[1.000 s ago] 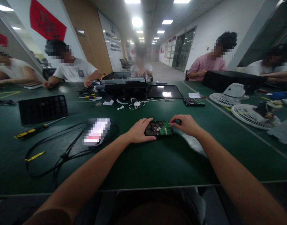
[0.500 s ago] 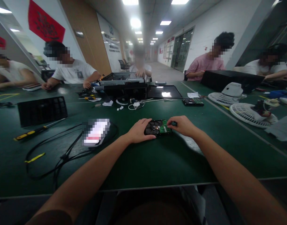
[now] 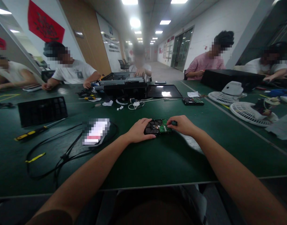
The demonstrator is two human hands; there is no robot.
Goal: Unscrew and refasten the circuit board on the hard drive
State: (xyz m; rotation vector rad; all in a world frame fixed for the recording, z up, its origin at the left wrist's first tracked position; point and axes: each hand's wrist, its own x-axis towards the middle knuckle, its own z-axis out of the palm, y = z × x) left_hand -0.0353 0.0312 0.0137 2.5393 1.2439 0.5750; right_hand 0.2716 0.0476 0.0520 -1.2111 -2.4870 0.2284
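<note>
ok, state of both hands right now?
Left hand: holding the drive, gripping one end.
Right hand: closed on a small tool at the drive's green board.

Hard drive point(image 3: 155, 127) I hold in left fingers point(image 3: 150, 137): black, green circuit board point(image 3: 163, 126). Handle point(image 3: 173, 123) in my right fingers point(image 3: 172, 118): dark green. Bench point(image 3: 157, 165): green, crossed by pale lines, yellow ones too. Screwdriver point(image 3: 32, 133) to my left: yellow and black handle. Cable point(image 3: 67, 157) beside it: black, yellow tie point(image 3: 36, 157). Blurred phone screen point(image 3: 96, 131): white, pinkish-red band. Second drive point(image 3: 193, 101) ahead: black with green. Cord point(image 3: 136, 104): white. Nearest fan grille point(image 3: 247, 115): white, ribbed. Big box point(image 3: 230, 77): black. Poster point(image 3: 46, 22): red, black characters. Shirt point(image 3: 207, 64) across bench: pink; another shirt point(image 3: 71, 72): white, dark patch on chest.
</note>
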